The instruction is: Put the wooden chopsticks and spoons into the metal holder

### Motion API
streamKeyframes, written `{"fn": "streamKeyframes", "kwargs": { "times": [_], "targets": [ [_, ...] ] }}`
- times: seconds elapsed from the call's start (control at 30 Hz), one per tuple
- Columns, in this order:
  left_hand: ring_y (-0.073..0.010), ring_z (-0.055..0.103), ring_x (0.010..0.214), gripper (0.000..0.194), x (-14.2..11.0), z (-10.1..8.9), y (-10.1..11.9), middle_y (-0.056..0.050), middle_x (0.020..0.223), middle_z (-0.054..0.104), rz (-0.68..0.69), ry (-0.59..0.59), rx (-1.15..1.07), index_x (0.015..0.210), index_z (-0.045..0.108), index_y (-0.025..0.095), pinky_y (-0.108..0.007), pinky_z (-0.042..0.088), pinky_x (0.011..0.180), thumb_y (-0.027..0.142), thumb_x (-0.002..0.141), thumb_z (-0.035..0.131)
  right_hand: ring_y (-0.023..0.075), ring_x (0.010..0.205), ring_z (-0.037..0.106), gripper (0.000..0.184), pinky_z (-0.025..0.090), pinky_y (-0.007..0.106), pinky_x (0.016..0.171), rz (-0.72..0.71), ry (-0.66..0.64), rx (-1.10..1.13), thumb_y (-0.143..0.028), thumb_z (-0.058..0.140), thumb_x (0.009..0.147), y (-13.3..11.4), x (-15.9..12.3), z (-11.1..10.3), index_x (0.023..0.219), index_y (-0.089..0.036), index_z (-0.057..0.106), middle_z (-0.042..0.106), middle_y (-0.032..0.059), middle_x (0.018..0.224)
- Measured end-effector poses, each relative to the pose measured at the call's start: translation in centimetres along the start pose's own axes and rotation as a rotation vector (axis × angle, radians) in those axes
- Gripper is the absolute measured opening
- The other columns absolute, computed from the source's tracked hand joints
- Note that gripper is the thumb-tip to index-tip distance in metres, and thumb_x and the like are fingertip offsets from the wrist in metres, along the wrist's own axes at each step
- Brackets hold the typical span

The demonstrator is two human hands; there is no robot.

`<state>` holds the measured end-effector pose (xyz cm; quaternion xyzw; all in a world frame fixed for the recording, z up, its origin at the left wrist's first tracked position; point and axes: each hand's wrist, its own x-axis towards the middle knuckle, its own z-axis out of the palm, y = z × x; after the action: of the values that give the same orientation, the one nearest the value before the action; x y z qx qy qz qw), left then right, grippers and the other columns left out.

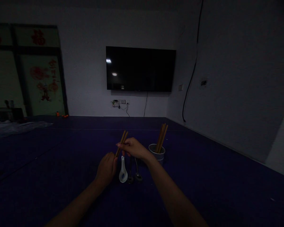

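Two chopsticks (123, 136), perhaps more behind the fingers, were grasped between both hands, with their upper ends pointing toward 1 o'clock. The right hand (133, 147) pinched them partway up between thumb and fingers; the left hand (107, 168), at 7 o'clock from it, was curled about their lower ends. Handling them well seemed to call for a light pinch, tips drawn level, and both sticks parallel so neither slid out; the lower fingers needed care not to nudge what lay beneath.

At 6 o'clock from the grip lay a white spoon (123, 176), bowl toward the wearer, bearing a small blue motif but no legible lettering. Two dark spoons (138, 177), metallic by their shine, lay beside it toward 5 o'clock; whether the right hand touched any handle could not be told. At 3 o'clock stood a metal cup (161, 160), with more chopsticks (162, 137) upright but leaning inside and no readable label. All rested on a dark purple-blue surface (61, 170).

Farther out, toward 12 o'clock, hung a television (140, 69) with no brand discernible. Between 10 and 11 o'clock, a door panel carried a red "福" character (38, 37); the red writing below was too dim to read.
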<state>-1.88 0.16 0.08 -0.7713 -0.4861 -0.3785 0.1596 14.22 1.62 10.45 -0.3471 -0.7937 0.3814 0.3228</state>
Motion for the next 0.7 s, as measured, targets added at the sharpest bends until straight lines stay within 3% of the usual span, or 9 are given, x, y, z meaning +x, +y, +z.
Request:
{"fn": "streamKeyframes", "kwargs": {
  "times": [0.13, 0.27, 0.43, 0.7],
  "targets": [
    [-0.0194, 0.056, 0.077, 0.049, -0.3, 0.0, -0.2, -0.008, 0.079, 0.059, -0.027, 0.002, -0.103, 0.085, 0.056, 0.018, -0.034, 0.047, 0.072, 0.035, 0.095, 0.011, 0.0051, 0.039, 0.039, 0.034, 0.027, 0.018, 0.040, -0.076, -0.023, 0.006, -0.039, 0.057, 0.085, 0.0, 0.2, 0.3, 0.063, -0.013, 0.062, 0.049, -0.0067, 0.046],
    [-0.0199, 0.058, 0.081, 0.048, -0.3, 0.0, -0.1, -0.009, 0.084, 0.062, -0.074, -0.049, -0.204, 0.092, 0.058, 0.018, -0.034, 0.047, 0.075, 0.038, 0.095, 0.014, 0.0058, 0.041, 0.040, 0.039, 0.027, 0.018, 0.041, -0.052, 0.032, -0.048, -0.043, 0.057, 0.084, 0.0, 0.3, 0.8, 0.058, -0.014, 0.059, 0.049, -0.0061, 0.045],
    [-0.0212, 0.060, 0.084, 0.048, -0.2, -0.1, 0.1, -0.010, 0.089, 0.064, -0.102, -0.099, -0.280, 0.097, 0.058, 0.017, -0.036, 0.048, 0.077, 0.041, 0.094, 0.016, 0.0060, 0.042, 0.041, 0.037, 0.027, 0.018, 0.042, -0.050, 0.103, -0.119, -0.035, 0.058, 0.085, -0.4, 0.1, 1.1, 0.054, -0.015, 0.055, 0.050, -0.0055, 0.046],
    [-0.0212, 0.061, 0.088, 0.051, -0.4, 0.0, -0.3, -0.011, 0.093, 0.066, -0.087, -0.111, -0.296, 0.099, 0.060, 0.019, -0.035, 0.048, 0.081, 0.044, 0.094, 0.016, 0.0063, 0.042, 0.041, 0.035, 0.026, 0.019, 0.042, -0.007, 0.100, -0.149, -0.032, 0.060, 0.084, -0.8, -0.1, 1.2, 0.054, -0.015, 0.056, 0.050, -0.0059, 0.045]
  ]
}}
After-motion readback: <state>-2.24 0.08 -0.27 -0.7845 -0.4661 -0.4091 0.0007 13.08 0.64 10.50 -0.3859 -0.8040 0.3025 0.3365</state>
